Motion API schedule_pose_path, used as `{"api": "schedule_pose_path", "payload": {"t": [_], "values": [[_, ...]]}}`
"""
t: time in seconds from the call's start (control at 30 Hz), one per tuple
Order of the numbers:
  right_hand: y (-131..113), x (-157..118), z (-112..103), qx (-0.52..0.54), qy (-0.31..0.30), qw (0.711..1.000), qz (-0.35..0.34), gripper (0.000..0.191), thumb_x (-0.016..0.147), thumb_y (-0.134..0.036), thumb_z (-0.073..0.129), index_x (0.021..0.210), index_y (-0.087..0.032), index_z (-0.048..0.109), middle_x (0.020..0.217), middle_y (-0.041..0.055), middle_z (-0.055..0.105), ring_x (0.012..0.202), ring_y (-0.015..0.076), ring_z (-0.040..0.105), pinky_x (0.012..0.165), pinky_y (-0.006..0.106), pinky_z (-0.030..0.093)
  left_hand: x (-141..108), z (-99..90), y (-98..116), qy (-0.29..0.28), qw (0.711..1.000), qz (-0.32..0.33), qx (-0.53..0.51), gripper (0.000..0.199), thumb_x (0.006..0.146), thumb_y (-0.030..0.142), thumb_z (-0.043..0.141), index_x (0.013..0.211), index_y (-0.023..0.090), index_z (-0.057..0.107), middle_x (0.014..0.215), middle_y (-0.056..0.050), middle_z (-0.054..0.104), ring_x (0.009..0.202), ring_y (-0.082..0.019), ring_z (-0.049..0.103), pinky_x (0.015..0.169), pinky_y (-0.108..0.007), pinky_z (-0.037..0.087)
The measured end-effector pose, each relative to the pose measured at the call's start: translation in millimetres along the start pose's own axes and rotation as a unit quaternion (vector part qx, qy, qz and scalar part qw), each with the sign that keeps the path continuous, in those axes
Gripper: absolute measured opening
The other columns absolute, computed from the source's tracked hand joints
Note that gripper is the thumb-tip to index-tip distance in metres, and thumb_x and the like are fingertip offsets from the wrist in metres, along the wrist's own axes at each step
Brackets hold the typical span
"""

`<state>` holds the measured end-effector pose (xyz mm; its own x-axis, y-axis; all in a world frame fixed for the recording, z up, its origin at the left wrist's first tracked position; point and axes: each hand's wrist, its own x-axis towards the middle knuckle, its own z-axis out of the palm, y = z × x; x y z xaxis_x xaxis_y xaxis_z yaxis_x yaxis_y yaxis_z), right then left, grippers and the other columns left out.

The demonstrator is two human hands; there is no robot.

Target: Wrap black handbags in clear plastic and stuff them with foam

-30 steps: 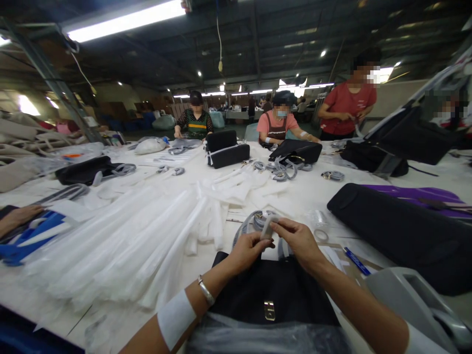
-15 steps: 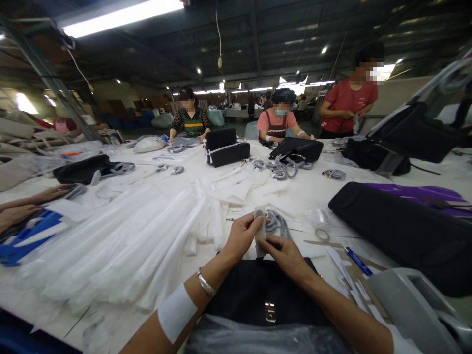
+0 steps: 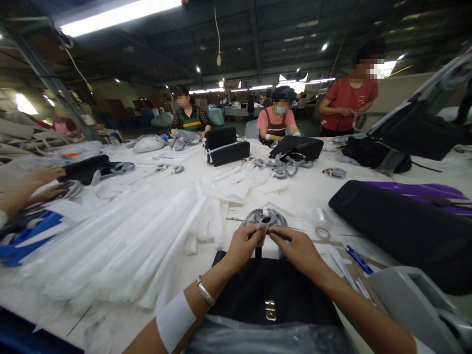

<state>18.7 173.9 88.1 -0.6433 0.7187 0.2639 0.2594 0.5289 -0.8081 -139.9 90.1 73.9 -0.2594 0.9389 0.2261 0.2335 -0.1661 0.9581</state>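
Note:
A black bag [image 3: 243, 290] lies in front of me with a gold buckle [image 3: 270, 310] on its flap and clear plastic over its near part. Above its far edge, my left hand [image 3: 240, 246] pinches a bag strap [image 3: 262, 227] covered in pale wrapping. From the other side, my right hand [image 3: 295, 248] has its thumb and fingers pressed together at the edge of the same strap. The fingertips partly hide the wrapping. Just beyond lies a coiled strap [image 3: 282, 216] in grey wrapping with gold metal showing.
Long white foam sheets [image 3: 121, 241] are piled at left. Tape rolls [image 3: 322, 232], a blue marker [image 3: 358, 259], a black bag [image 3: 401, 226] and a grey tape dispenser [image 3: 413, 305] lie at right. Co-workers stand across the table; another person's hands [image 3: 40, 182] work at far left.
The strap piece between my fingers, upright before, is now lower and folded over. More of the coiled strap behind shows. The co-worker's hands at left have shifted.

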Motion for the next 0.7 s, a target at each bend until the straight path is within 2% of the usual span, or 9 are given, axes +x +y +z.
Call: {"api": "schedule_pose_path", "payload": {"t": [0.07, 0.13, 0.2, 0.3, 0.4, 0.53, 0.7], "values": [[-11, 3, -14, -0.051, 0.093, 0.994, -0.041, 0.023, 0.088, -0.038, 0.060, 0.101, -0.024, 0.073, 0.105, 0.0051, 0.073, 0.104, 0.0256, 0.066, 0.097, 0.044, 0.048, 1, -1.7, -1, 0.013, 1.000, -0.002, 0.025, 0.033, 0.093, 0.040, 0.052, 0.099, 0.016, 0.075, 0.091, -0.005, 0.073, 0.091, -0.022, 0.064, 0.083, -0.030, 0.047], [-23, 7, -24, -0.088, 0.135, 0.981, -0.107, 0.019, 0.088, -0.035, 0.061, 0.099, -0.023, 0.072, 0.104, 0.0055, 0.072, 0.103, 0.0237, 0.065, 0.096, 0.040, 0.049, 0, -1.1, -1, 0.011, 0.999, -0.001, 0.044, 0.033, 0.093, 0.039, 0.052, 0.096, 0.016, 0.075, 0.089, -0.005, 0.073, 0.086, -0.020, 0.064, 0.079, -0.028, 0.047], [-31, 12, -29, -0.124, 0.131, 0.969, -0.169, 0.014, 0.086, -0.030, 0.064, 0.095, -0.024, 0.073, 0.102, 0.0054, 0.072, 0.101, 0.0228, 0.065, 0.095, 0.038, 0.050, -1, 1.1, 0, 0.000, 0.998, 0.010, 0.060, 0.032, 0.093, 0.038, 0.052, 0.096, 0.016, 0.075, 0.086, -0.004, 0.073, 0.081, -0.019, 0.063, 0.074, -0.027, 0.046], [-37, 19, -32, -0.155, 0.100, 0.961, -0.208, 0.010, 0.083, -0.025, 0.068, 0.090, -0.024, 0.075, 0.100, 0.0044, 0.072, 0.099, 0.0221, 0.065, 0.093, 0.038, 0.050, -2, 3.9, 3, -0.011, 0.996, 0.035, 0.084, 0.031, 0.093, 0.037, 0.052, 0.097, 0.017, 0.074, 0.085, -0.003, 0.072, 0.078, -0.018, 0.061, 0.072, -0.025, 0.044], [-42, 23, -34, -0.144, 0.074, 0.964, -0.210, 0.008, 0.083, -0.025, 0.068, 0.084, -0.025, 0.076, 0.099, 0.0031, 0.073, 0.097, 0.0214, 0.066, 0.092, 0.038, 0.051, -2, 3.6, 1, -0.020, 0.993, 0.050, 0.110, 0.027, 0.092, 0.035, 0.054, 0.098, 0.018, 0.074, 0.084, -0.001, 0.071, 0.078, -0.017, 0.061, 0.071, -0.025, 0.044], [-52, 22, -39, -0.101, 0.091, 0.974, -0.182, 0.012, 0.085, -0.028, 0.065, 0.082, -0.025, 0.077, 0.098, 0.0038, 0.074, 0.096, 0.0216, 0.067, 0.093, 0.038, 0.051, -2, 1.2, -13, -0.065, 0.986, 0.037, 0.147, 0.023, 0.086, 0.037, 0.062, 0.088, 0.018, 0.075, 0.074, 0.000, 0.070, 0.070, -0.017, 0.059, 0.066, -0.025, 0.043], [-58, 17, -40, -0.057, 0.135, 0.978, -0.150, 0.014, 0.086, -0.031, 0.064, 0.084, -0.023, 0.075, 0.101, 0.0047, 0.073, 0.096, 0.0208, 0.067, 0.092, 0.036, 0.051, -7, -6.4, -33, -0.182, 0.961, -0.027, 0.205, 0.019, 0.084, 0.031, 0.063, 0.081, 0.017, 0.075, 0.070, 0.000, 0.070, 0.068, -0.019, 0.062, 0.064, -0.025, 0.044]]}}
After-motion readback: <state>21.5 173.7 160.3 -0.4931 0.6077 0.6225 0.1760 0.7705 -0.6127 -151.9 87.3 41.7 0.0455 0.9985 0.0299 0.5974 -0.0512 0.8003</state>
